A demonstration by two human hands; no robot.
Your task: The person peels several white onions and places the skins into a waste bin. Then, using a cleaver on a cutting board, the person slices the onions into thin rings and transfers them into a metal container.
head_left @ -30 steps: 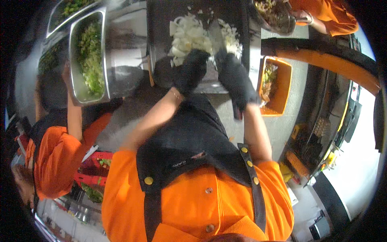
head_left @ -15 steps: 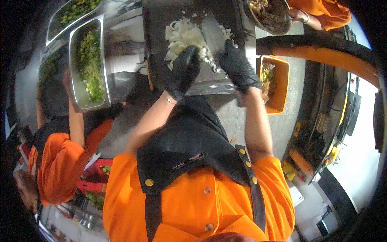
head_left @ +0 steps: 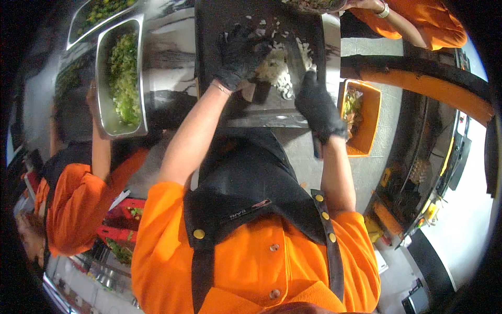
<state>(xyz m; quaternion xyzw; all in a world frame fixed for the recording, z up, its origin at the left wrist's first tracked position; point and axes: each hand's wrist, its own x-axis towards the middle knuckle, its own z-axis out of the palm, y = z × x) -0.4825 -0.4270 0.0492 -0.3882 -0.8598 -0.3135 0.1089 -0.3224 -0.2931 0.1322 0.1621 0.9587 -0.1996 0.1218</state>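
On a dark cutting board [head_left: 230, 112] lies a heap of chopped white onion [head_left: 276, 73], with small bits scattered beyond it. My left hand [head_left: 236, 56], in a black glove, reaches over the heap's left side with its fingers spread. In my black-gloved right hand [head_left: 320, 107] is the handle of a kitchen knife [head_left: 298, 52]. Its broad blade points away from me along the right side of the onion, and some pieces lie to the right of the blade. Part of the onion is hidden under my left hand.
Left of the board stand a metal pan [head_left: 143, 94] of chopped green vegetable and another pan of greens [head_left: 102, 14]. An orange bin [head_left: 372, 123] with scraps sits at the right. Co-workers in orange stand at the left [head_left: 78, 204] and far right, the latter holding a bowl [head_left: 314, 5].
My left hand has moved left and away from me, its fingers spreading over the onion. My right hand has drawn back toward me with the knife. The far-right co-worker's bowl has moved farther away.
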